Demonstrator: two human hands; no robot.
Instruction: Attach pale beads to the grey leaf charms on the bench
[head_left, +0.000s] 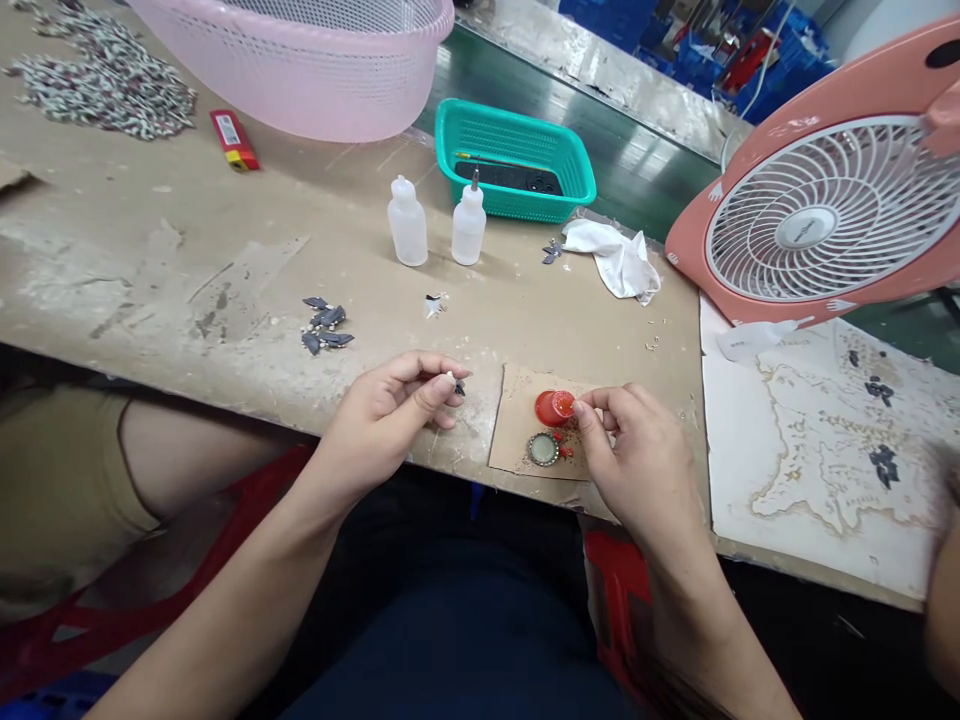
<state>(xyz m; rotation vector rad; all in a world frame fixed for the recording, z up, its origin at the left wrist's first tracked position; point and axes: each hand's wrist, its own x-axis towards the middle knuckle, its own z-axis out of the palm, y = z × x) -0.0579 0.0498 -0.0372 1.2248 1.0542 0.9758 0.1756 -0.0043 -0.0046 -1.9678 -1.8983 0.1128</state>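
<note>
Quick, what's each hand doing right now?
Left hand: closed, pinching a small dark piece.
Right hand: curled, fingertips at a red cap; whether it holds anything cannot be told.

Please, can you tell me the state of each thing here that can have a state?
Left hand: pinching a small dark piece.
Right hand: fingertips touching the red plastic cap.
Red plastic cap: tilted, on a cardboard square.
Dropper bottles: upright.
White cloth: crumpled.
Desk fan: cannot tell whether running.
</note>
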